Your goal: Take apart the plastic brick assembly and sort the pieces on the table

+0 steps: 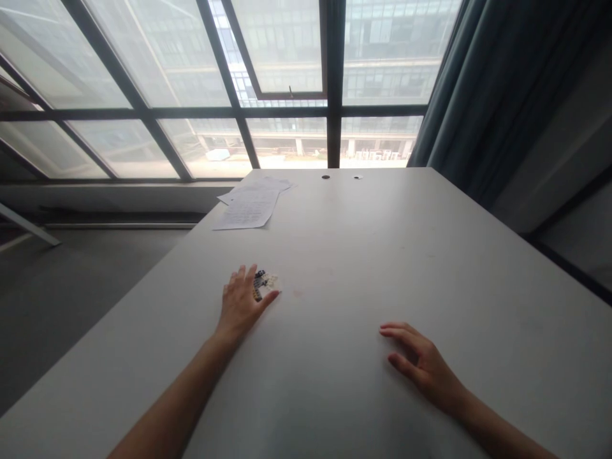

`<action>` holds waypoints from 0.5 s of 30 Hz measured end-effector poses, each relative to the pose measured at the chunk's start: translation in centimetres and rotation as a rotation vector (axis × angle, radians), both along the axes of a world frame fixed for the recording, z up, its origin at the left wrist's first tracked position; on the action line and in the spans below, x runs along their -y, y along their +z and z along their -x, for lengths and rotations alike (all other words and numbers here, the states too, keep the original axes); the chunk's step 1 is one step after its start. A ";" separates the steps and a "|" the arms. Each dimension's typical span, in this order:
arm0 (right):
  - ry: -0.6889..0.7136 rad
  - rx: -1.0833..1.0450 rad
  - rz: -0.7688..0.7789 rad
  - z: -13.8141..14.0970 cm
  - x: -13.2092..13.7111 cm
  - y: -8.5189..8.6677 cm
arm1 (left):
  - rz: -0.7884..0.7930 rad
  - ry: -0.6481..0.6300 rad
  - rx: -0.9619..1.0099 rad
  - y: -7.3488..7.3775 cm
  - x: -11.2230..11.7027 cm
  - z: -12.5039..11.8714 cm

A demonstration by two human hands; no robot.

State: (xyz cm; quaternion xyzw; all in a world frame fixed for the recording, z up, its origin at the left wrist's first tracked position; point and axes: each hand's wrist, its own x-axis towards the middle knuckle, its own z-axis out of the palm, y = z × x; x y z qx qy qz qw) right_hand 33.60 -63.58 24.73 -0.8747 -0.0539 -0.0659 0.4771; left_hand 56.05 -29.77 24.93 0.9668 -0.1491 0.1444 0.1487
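Note:
My left hand (240, 298) rests palm down over a small flat cluster of white, black and yellowish pieces (270, 282), perhaps tiny building bricks; blur hides their exact kind. Its fingers are stretched out, with the thumb apart along the cluster's near side. Part of the cluster is hidden beneath the hand. To the right, my right hand (423, 363) lies on or just above the white table (335, 357). Its fingers curve loosely, the thumb stands apart from them, and nothing is held there.
Printed paper sheets (251, 204) overlap at the table's far left edge. Two small round holes, one dark (326, 177), pierce the far end. Beyond stand large framed windows (287, 111), and a dark blue curtain (471, 89) hangs at right. Grey floor (95, 280) lies left.

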 end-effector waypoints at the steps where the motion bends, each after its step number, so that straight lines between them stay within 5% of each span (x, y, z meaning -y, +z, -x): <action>1: -0.002 0.011 0.015 0.0 -0.2 -0.1 | -0.085 0.012 -0.055 -0.3 -0.1 -1.2; 6: 0.025 0.014 0.153 -0.6 -0.8 0.0 | -0.220 -0.206 -0.125 -0.9 2.8 -2.6; 15: -0.017 -0.033 0.656 -8.6 -2.3 -0.8 | -0.108 -0.697 -0.159 -0.6 14.2 1.5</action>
